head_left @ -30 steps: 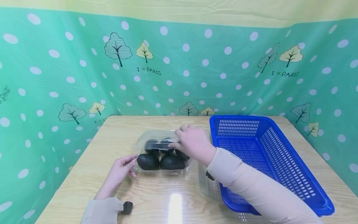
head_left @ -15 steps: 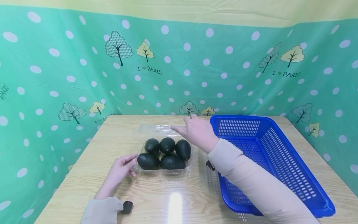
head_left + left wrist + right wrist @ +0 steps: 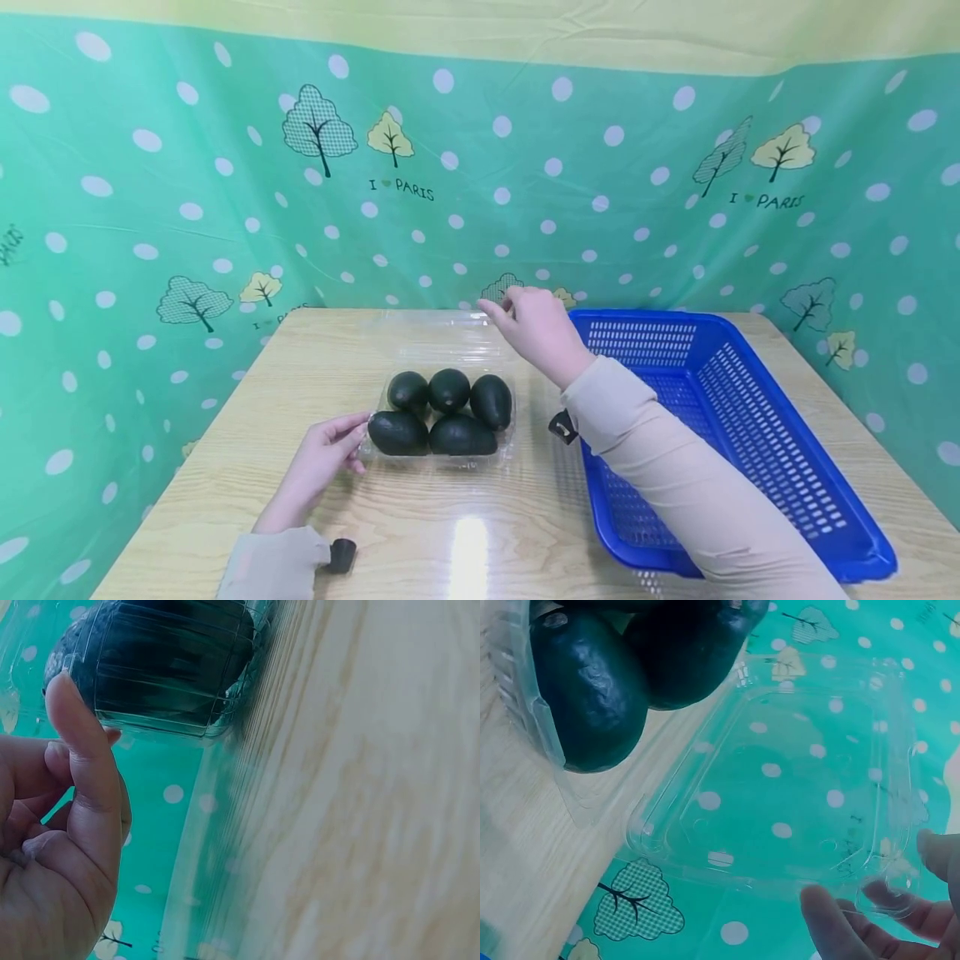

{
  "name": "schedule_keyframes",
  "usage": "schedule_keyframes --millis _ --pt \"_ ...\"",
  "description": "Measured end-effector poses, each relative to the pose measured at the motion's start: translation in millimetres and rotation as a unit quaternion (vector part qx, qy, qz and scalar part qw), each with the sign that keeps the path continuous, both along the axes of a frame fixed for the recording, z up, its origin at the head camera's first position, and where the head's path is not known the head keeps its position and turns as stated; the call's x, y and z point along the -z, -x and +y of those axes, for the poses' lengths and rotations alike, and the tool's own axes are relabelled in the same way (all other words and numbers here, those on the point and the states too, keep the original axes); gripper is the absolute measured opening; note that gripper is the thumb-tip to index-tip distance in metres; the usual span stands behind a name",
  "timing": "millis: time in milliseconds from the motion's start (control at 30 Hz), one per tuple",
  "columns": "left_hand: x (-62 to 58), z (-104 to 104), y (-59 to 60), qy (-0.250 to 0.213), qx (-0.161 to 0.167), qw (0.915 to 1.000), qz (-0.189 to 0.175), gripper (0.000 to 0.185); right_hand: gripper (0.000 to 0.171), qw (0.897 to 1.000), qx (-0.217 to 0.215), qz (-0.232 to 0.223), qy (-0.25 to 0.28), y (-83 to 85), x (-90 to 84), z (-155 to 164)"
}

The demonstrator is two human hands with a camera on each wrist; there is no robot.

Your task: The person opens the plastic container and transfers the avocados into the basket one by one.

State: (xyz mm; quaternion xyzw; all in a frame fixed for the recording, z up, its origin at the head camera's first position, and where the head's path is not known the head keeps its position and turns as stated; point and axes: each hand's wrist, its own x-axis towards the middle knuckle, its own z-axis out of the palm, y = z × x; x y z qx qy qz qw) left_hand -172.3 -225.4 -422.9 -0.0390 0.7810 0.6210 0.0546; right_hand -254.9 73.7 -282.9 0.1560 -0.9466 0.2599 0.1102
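Note:
A clear plastic clamshell container (image 3: 506, 452) stands on the table, holding several dark avocados (image 3: 462, 435) in two rows. Its hinged lid (image 3: 442, 340) is folded back toward the curtain. At the container's left edge, my left hand (image 3: 322, 454) pinches the rim between thumb and fingers; the left wrist view shows the thumb (image 3: 79, 724) on the plastic beside an avocado. My right hand (image 3: 543, 329) is at the lid's far right corner. In the right wrist view its fingers are spread around the lid's corner tab (image 3: 885, 889), some seen through the plastic.
A large blue perforated basket (image 3: 600, 508) stands on the right of the wooden table (image 3: 420, 533), under my right forearm. A green dotted curtain (image 3: 570, 225) rises behind the table's back edge. Black wrist straps (image 3: 342, 556) show at both cuffs.
The lid, which stood over the avocados, has swung back away from me. My right hand has moved back with it toward the curtain. My left hand has stayed at the container's rim.

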Motion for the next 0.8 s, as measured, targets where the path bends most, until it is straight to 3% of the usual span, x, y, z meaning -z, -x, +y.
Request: schedule_keyframes --millis 200,500,800 --pt "0.8 -0.7 2.9 0.002 0.000 1.0000 -0.006 0.044 0.051 0.999 -0.002 -0.017 0.040 2.0 0.5 7.0" --pt "-0.1 3.0 9.2 0.020 -0.019 0.9993 -0.024 0.039 0.060 0.993 0.002 -0.080 0.088 8.8 7.7 12.9" --pt "-1.3 2.3 30.9 0.131 -0.008 0.9914 0.005 0.040 0.081 0.988 -0.019 -0.125 0.087 16.7 19.9 18.2"
